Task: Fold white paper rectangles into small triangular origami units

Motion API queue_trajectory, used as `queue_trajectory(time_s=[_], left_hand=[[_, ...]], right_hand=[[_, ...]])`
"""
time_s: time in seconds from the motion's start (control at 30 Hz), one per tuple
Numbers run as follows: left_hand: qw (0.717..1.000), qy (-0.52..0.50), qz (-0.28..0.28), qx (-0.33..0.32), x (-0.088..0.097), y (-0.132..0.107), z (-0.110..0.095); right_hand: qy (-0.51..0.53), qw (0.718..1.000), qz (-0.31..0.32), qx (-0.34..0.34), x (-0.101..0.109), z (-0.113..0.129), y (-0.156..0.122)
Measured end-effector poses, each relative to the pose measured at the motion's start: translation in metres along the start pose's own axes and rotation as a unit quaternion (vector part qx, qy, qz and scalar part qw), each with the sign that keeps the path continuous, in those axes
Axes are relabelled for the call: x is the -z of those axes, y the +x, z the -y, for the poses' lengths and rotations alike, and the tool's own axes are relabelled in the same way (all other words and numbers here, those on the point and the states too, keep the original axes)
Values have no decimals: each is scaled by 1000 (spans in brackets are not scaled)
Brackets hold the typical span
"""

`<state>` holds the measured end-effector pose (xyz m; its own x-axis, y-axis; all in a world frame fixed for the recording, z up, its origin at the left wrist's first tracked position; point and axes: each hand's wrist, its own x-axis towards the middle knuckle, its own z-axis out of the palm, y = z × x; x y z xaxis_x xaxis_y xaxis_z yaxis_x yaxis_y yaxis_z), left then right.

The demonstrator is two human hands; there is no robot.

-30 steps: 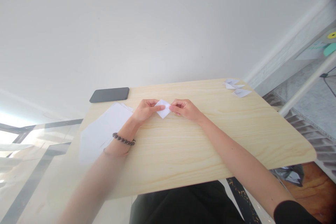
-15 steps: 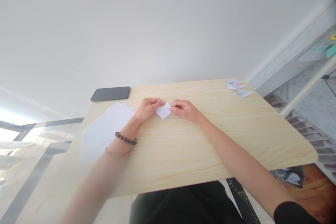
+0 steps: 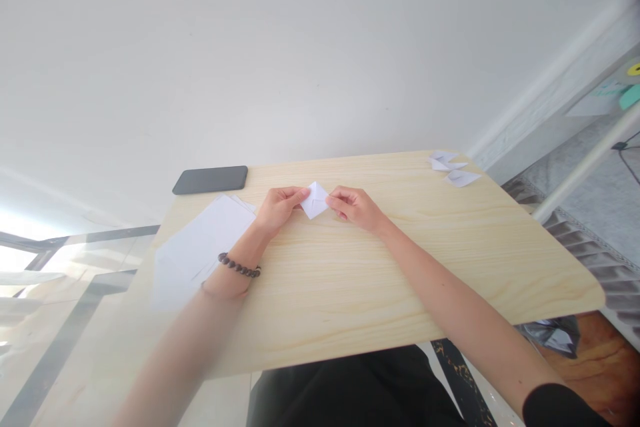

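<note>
Your left hand (image 3: 279,207) and right hand (image 3: 356,207) meet near the middle of the pale wooden surface (image 3: 350,293). Each hand pinches one side of a small folded paper (image 3: 315,200) between curled fingertips, holding it just above the wood. Loose white sheets (image 3: 200,250) lie beside your left wrist, which wears a beaded bracelet (image 3: 239,267). A dark phone (image 3: 210,179) rests beyond the sheets. Finished folded pieces (image 3: 453,169) sit at the far right corner.

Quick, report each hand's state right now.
Left hand: shut, pinching the small white folded paper piece at its left corner.
Right hand: shut, pinching the same paper's right corner.
</note>
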<state>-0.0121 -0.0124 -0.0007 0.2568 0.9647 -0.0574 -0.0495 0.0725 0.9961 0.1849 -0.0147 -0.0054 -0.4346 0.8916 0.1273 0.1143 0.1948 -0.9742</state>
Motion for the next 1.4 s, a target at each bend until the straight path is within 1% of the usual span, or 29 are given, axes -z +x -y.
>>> queue_trajectory(time_s=[0.13,0.2,0.33,0.43,0.6,0.7,0.8,1.03,1.13,1.27,1.4], left_hand=[[1000,0,7,0,-1,-1,-2],[1000,16,9,-3,-1,-1,-3],[999,53,-4,-11,-3,-1,-3],[998,55,-11,-7,-4,0,-2],[999,51,-17,-6,-5,0,-3],[999,30,7,-13,-5,-1,-3],[999,32,27,1,-3,-1,-3],[999,11,27,16,0,0,-4],[999,18,24,14,-2,0,-4],[999,26,20,-8,-3,0,-4],[999,41,15,-2,-3,-1,-4]], right_hand=[[-2,1000,1,-9,0,2,-1],[-19,1000,7,-9,0,3,-2],[-73,997,25,16,-1,4,-3],[-84,996,29,27,-1,5,-2],[-54,998,20,8,-1,5,-1],[-14,1000,2,-6,0,1,0],[5,1000,-9,-10,-1,-2,1],[17,1000,9,-1,-1,0,1],[7,1000,-5,-3,0,1,1],[-2,999,-31,-10,-2,-1,1],[-17,1000,-26,-4,-4,-1,0]])
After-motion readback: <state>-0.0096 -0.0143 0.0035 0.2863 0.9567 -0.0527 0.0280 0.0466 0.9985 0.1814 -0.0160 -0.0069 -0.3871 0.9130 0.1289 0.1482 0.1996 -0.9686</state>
